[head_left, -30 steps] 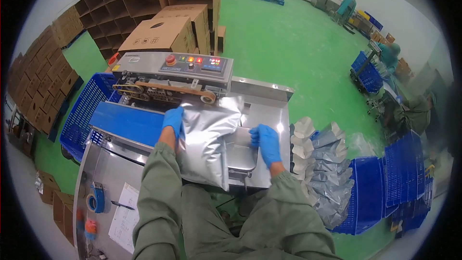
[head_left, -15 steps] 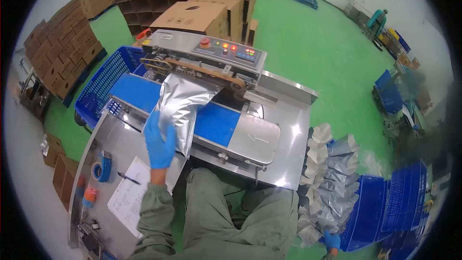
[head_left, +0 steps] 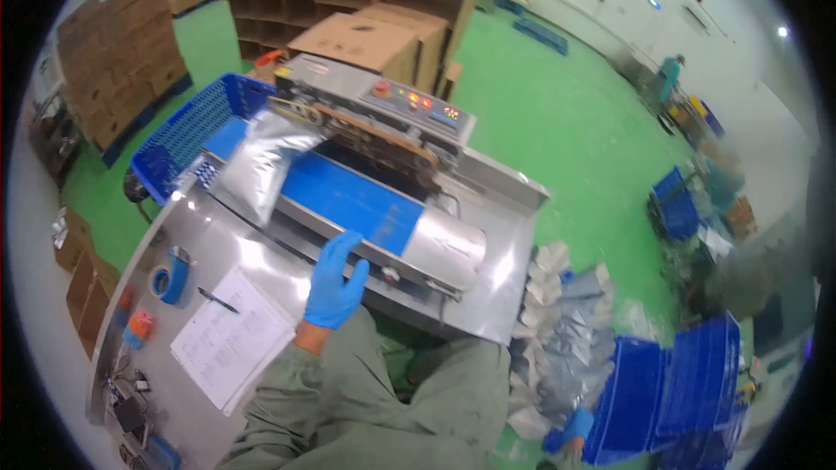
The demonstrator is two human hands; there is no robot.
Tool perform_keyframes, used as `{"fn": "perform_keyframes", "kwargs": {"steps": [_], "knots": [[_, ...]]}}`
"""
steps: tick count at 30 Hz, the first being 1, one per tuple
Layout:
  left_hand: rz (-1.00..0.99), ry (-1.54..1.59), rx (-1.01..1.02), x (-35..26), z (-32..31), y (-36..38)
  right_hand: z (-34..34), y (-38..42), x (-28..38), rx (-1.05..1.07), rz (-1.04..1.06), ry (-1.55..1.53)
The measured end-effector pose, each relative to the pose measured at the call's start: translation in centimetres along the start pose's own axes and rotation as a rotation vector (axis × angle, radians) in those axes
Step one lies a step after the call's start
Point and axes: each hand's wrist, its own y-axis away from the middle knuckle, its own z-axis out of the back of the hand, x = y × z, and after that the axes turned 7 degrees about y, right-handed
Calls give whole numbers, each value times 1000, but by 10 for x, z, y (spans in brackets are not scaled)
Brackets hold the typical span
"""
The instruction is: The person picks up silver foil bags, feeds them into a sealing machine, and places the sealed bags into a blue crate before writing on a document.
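My left hand (head_left: 334, 282), in a blue glove, is open in front of the blue conveyor belt (head_left: 348, 200), holding nothing. A filled silver foil bag (head_left: 264, 165) lies slantwise over the belt's left part, its top edge at the band sealer (head_left: 370, 100), apart from my hand. Far down at the right, my right hand (head_left: 575, 428), also blue-gloved, is at the lower end of several silver bags (head_left: 566, 339) standing in rows. Its fingers are small and blurred, so its grip does not show.
A blue basket (head_left: 187, 135) stands beyond the belt's left end. Papers (head_left: 233, 344) with a pen (head_left: 218, 299) and a blue tape dispenser (head_left: 170, 278) lie on the steel table (head_left: 196, 239). Blue crates (head_left: 631, 392) stand at right; cardboard boxes (head_left: 357, 39) rise behind the sealer.
My left hand has let go of the silver bag and drawn back right and toward me. The bag has travelled left along the sealer. My right hand stays by the standing bags; the view has shifted.
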Motion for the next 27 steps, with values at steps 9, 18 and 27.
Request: {"fn": "perform_keyframes", "kwargs": {"steps": [9,18,27], "knots": [[-117,193,412,-60,-64,-8,241,-122,108,-44,-544,-1386],[-290,506,792,-125,-198,-10,299,-154,164,-4,-418,-1809],[6,249,708,-38,-244,-11,171,-193,210,217,-158,-1695]]}}
